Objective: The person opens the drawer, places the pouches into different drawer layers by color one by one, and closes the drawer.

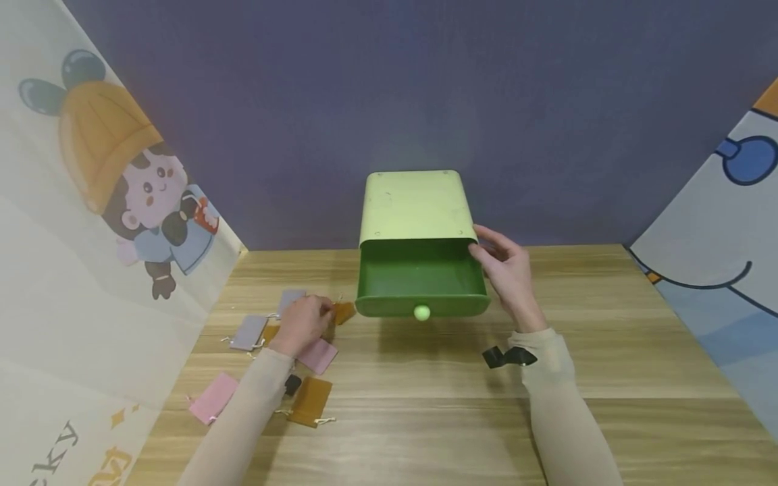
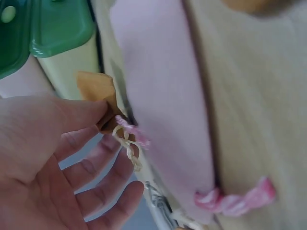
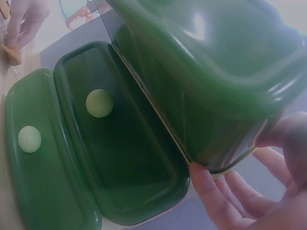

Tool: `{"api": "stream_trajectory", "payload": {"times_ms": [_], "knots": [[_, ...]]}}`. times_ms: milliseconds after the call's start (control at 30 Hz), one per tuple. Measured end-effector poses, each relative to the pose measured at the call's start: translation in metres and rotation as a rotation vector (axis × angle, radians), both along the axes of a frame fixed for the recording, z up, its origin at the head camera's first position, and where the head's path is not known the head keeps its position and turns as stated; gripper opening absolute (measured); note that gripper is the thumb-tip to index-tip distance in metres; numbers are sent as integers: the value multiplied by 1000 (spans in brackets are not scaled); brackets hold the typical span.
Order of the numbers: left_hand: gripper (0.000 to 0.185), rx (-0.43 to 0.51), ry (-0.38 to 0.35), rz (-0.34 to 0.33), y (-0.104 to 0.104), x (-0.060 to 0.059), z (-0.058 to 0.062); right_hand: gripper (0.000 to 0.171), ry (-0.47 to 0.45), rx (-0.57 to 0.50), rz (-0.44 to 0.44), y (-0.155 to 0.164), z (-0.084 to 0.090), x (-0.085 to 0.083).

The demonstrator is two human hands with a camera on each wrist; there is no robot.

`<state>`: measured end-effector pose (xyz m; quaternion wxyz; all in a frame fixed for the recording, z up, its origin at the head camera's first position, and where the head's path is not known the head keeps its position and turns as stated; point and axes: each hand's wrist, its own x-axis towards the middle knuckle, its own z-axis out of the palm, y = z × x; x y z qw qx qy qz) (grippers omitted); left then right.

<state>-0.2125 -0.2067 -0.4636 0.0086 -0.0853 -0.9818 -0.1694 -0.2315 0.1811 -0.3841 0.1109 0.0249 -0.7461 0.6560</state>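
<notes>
My left hand (image 1: 304,325) pinches a small ochre drawstring pouch (image 2: 96,87) between thumb and index finger. The other fingers are loosely spread. Next to it lies a pink pouch (image 2: 163,96) with a pink cord. The pale green cabinet (image 1: 418,206) stands ahead with its top green drawer (image 1: 389,307) pulled out. Inside, the drawer's visible floor is bare. At the cabinet's front right edge is my right hand (image 1: 506,273). Its index finger touches the frame, and the thumb rests at the upper corner by the drawer's side.
Below the pulled-out drawer are two more green drawer fronts (image 3: 129,139) with round pale knobs, both pushed in. Around my left forearm lie a brown pouch (image 1: 311,399), a grey pouch (image 1: 249,332) and several others. A dark blue wall (image 1: 292,135) rises behind the table.
</notes>
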Motion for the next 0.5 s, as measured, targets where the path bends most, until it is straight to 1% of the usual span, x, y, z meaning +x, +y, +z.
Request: {"api": "stream_trajectory", "payload": {"times_ms": [133, 300, 433, 500], "knots": [[19, 66, 2, -1, 0, 4, 7, 45, 6, 6, 3, -1, 0, 0], [17, 145, 29, -4, 2, 10, 22, 45, 9, 5, 5, -1, -1, 0], [20, 158, 44, -6, 3, 13, 35, 45, 2, -10, -1, -2, -1, 0], [23, 160, 45, 4, 3, 15, 42, 46, -3, -14, -8, -3, -1, 0]]}}
